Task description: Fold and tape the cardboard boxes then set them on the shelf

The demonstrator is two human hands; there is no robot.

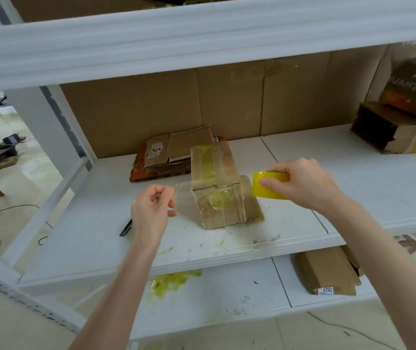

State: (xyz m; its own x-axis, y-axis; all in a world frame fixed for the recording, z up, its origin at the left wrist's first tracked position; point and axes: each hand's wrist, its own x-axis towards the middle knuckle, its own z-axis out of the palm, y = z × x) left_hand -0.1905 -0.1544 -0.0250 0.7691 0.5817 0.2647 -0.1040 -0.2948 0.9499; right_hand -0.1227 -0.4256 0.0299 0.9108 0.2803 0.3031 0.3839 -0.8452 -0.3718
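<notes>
A small folded cardboard box (214,183) with yellowish tape on its top and front stands on the white middle shelf (353,188). My right hand (305,184) grips a yellow tape roll (270,185) just right of the box. My left hand (152,207) pinches the free end of a clear tape strip (184,192), which stretches across in front of the box toward the roll.
A stack of flattened cardboard boxes (174,154) lies behind the box. Folded boxes (401,122) sit at the far right of the shelf. A black tool (126,227) lies left of my left wrist. The lower shelf holds a flat box (328,271) and tape scraps (174,281).
</notes>
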